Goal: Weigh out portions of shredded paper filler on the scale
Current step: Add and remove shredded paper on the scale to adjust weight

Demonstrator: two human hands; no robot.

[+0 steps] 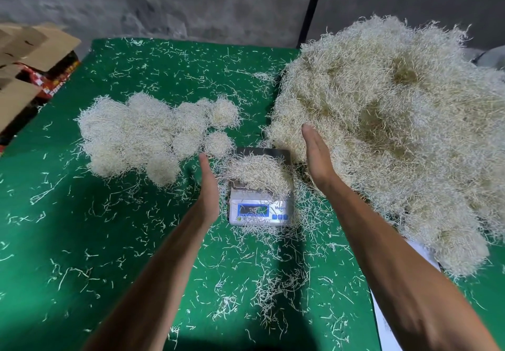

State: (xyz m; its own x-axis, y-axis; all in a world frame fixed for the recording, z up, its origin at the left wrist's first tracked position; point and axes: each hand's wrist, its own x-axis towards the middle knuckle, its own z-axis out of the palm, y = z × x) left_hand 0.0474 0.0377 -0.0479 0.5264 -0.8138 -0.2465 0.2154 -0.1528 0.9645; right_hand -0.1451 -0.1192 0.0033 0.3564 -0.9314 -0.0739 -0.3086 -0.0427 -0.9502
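A small white digital scale (259,211) with a blue-framed display stands mid-table, and a clump of cream shredded paper (258,173) lies on its pan. My left hand (209,186) is held edge-on just left of the clump, fingers straight, holding nothing. My right hand (318,156) is held the same way on the clump's right, palm facing in, against the edge of the big heap of shredded paper (388,132). Neither hand visibly touches the clump.
Several rounded portions of shredded paper (147,134) lie grouped to the left of the scale. Loose strands litter the green table cover (95,227). Cardboard boxes (30,58) stand off the table's far left. A black pole (311,14) rises behind the heap.
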